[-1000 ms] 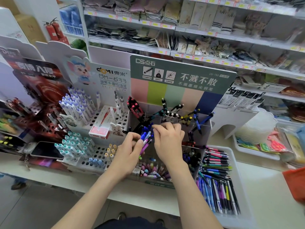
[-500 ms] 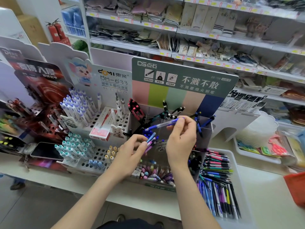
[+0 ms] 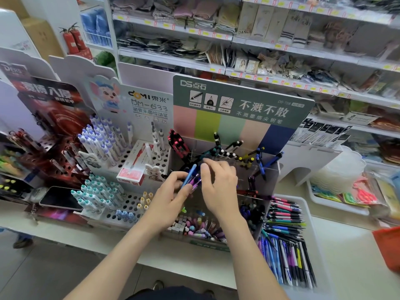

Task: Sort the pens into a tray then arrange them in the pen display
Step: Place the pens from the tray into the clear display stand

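Observation:
My left hand (image 3: 171, 192) grips a small bunch of blue and purple pens (image 3: 193, 179) in front of the green-backed pen display (image 3: 238, 109). My right hand (image 3: 218, 184) is close beside it, fingers curled, with thumb and fingertips pinching the upper end of a blue pen in that bunch. Several dark pens (image 3: 227, 152) stand tilted in the display's clear upper compartments, and more lie in its lower bin (image 3: 201, 228). The white tray (image 3: 315, 226) to the right holds several rows of sorted pens (image 3: 285, 234).
A white peg display (image 3: 129, 152) with blue-capped and teal-capped pens stands on the left, with a phone (image 3: 60, 198) lying in front. Stacked clear containers (image 3: 342, 169) and a red-orange object (image 3: 389, 250) are on the right. Stocked shelves fill the background.
My right hand, which held a blue pen lifted above the display half a second ago, has come back down to the bunch in my left hand. The left hand has barely moved.

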{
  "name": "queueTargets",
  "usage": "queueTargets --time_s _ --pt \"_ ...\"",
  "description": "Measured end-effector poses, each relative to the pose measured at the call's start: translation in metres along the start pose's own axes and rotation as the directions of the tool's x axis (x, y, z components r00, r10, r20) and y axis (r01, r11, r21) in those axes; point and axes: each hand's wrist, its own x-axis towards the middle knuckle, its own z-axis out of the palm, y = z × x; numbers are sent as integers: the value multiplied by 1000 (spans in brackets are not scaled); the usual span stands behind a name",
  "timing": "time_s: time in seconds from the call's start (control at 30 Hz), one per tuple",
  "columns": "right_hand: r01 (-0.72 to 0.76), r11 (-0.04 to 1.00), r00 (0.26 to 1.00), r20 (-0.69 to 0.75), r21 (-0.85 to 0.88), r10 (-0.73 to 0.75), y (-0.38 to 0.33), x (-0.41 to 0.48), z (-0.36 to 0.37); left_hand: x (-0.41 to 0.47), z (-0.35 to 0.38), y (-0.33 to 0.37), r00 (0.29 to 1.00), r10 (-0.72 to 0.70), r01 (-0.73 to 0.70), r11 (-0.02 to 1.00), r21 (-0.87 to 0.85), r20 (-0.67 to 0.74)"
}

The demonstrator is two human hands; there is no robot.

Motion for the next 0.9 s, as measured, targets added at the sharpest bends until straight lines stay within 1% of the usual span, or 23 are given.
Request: queueTargets --time_s 0.03,0.07,0.17,0.2,0.23,0.27,0.33,0.37,0.43,0.5,0.57,0.6,0.67,0.73,0.77,0.83,0.9 --pt "-22 991 999 28 129 18 -3 -1 -4 -1 -1 2 1000 8 -8 1000 5 25" --pt "-35 979 999 40 202 27 -7 -2 -9 -2 -2 5 999 15 -15 1000 13 51" --pt "-114 940 992 81 322 93 -9 -3 -18 -5 -4 9 995 22 -22 1000 0 102" --pt "-131 923 991 68 362 114 -9 -3 -20 -5 -5 10 993 28 -29 1000 9 112" --pt "-135 901 990 27 412 136 -11 -4 -22 -5 -5 9 992 32 -36 999 31 123" --pt "-122 876 986 -44 467 161 -13 -6 -24 -6 -5 8 991 29 -35 998 45 132" --pt "-63 817 949 -219 573 227 -16 -8 -30 -7 -5 3 992 -5 1 1000 29 130" --pt "-20 800 922 -299 599 247 -16 -9 -33 -8 -5 0 993 -22 20 1000 20 113" --pt "64 830 882 -421 554 214 -14 -11 -38 -9 -4 -5 999 -29 29 999 21 42" --pt "115 889 880 -460 443 115 -8 -15 -38 -11 -2 -12 999 -24 25 999 38 -40" --pt "162 931 916 -401 327 -19 1 -25 -32 -11 -1 -17 995 -28 32 999 36 -93" --pt "187 943 937 -337 276 -88 6 -31 -27 -11 0 -20 993 -34 38 999 32 -109" --pt "222 956 970 -143 192 -196 16 -43 -14 -11 1 -23 990 -43 49 998 38 -134" --pt "224 968 970 71 114 -233 28 -52 1 -12 3 -25 987 -60 64 998 25 -149" --pt "230 971 960 150 65 -238 33 -54 7 -12 3 -25 986 -73 74 997 2 -150" --pt "273 960 932 263 -58 -249 42 -55 14 -13 4 -24 986 -86 81 996 -41 -145" --pt "268 954 921 325 -134 -213 41 -55 11 -14 3 -20 988 -72 65 996 -57 -139"
